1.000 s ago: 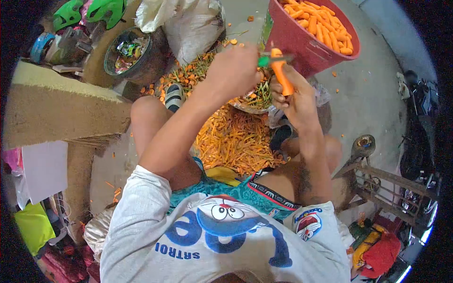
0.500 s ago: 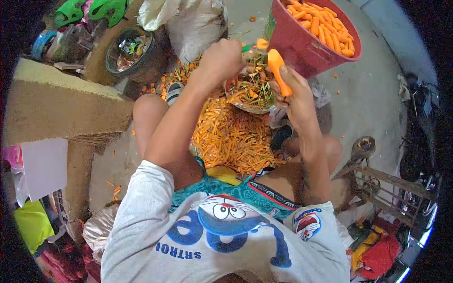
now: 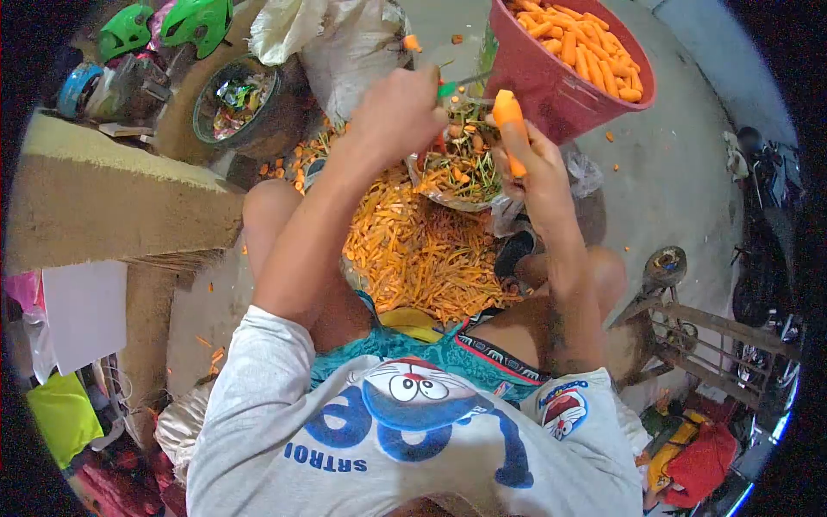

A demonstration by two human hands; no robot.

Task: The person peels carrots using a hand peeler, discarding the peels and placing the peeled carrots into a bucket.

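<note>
A green-handled knife [image 3: 446, 89] is in my left hand [image 3: 398, 110], whose fingers are wrapped round the handle. Its thin blade points right, above the cut top of a peeled carrot [image 3: 508, 110]. My right hand [image 3: 536, 155] grips that carrot, held upright and slightly tilted. Below the hands is a plastic-lined container [image 3: 457, 205] with carrot ends, peelings and green stems. A thick heap of orange peelings [image 3: 422, 258] lies between my legs. A small orange carrot piece [image 3: 412, 42] shows beyond my left hand, before a white sack.
A red tub [image 3: 551, 90] of peeled carrots stands at the upper right. The white sack [image 3: 349, 65] and a dark bin [image 3: 205, 108] with wrappers are at the upper left. A concrete ledge [image 3: 112, 198] lies left, a metal-and-wood frame [image 3: 724, 319] right.
The knife and my left hand have shifted slightly down and left, with more blade visible. The carrot in my right hand is more upright. A loose orange piece now appears farther left and higher.
</note>
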